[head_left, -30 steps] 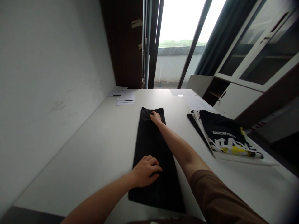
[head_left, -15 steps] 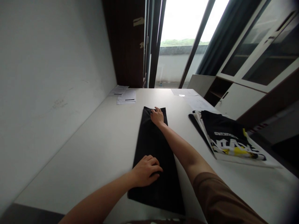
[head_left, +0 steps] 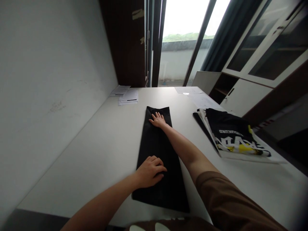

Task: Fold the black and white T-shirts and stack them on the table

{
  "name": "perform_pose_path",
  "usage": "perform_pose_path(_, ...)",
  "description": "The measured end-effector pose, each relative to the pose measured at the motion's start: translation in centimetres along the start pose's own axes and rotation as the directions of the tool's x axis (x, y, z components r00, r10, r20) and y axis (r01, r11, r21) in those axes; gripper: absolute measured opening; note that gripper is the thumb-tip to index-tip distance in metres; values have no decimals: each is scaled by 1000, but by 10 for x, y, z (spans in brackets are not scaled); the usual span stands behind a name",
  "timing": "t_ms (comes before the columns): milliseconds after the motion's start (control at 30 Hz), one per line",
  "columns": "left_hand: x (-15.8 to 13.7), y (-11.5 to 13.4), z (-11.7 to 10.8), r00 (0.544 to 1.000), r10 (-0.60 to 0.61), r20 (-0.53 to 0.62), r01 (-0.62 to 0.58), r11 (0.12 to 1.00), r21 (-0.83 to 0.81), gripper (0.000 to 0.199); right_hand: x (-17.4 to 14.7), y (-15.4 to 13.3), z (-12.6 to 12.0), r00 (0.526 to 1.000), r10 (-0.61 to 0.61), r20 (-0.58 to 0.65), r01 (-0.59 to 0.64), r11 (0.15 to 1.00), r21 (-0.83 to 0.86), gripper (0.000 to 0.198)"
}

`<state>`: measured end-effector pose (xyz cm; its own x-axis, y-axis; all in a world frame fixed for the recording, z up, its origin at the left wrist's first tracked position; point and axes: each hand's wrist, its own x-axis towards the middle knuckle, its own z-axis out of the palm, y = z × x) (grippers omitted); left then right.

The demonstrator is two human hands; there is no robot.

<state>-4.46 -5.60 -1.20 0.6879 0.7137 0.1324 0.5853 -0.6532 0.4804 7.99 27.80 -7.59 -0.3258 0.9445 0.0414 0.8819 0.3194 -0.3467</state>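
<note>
A black cloth garment (head_left: 156,144), folded into a long strip, lies lengthwise in front of me on the white table (head_left: 96,154). My right hand (head_left: 158,120) rests flat near its far end with the fingers spread. Closer to me, my left hand (head_left: 150,171) lies on the strip's left half, fingers stretched and slightly bent, pressing on the cloth. Neither hand has any fabric gripped between its fingers. Which kind of garment it is, I cannot tell from the folded shape.
To the right sits a stack of folded clothes (head_left: 231,131), its top one black with white and yellow print. Papers (head_left: 128,96) lie at the far left of the table, and more sheets (head_left: 199,99) at the far right. A wall (head_left: 60,80) borders the left side.
My right hand has shifted slightly left on the garment, and its fingers have gone from bent to spread flat. The left hand stays in place. The view has tilted a little.
</note>
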Motion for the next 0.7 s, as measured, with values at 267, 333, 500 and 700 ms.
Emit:
perform_pose_path(267,0,2,-2,1000,8,-6,-8,1000,2,26,-30,-14,-16,963,-105,-248,121,992,48,50)
perform_pose_path(333,-1,2,-2,1000,12,-8,-12,1000,-4,26,-42,-13,-23,945,-183,-272,206,977,61,43)
perform_pose_path(500,-3,1,-3,1000,25,-18,-26,1000,-17,26,-89,10,-41,945,-221,-239,253,961,111,37)
perform_pose_path(700,-4,-12,-9,991,5,-132,-12,998,-54,26,-164,57,-56,966,-242,-89,250,963,103,38)
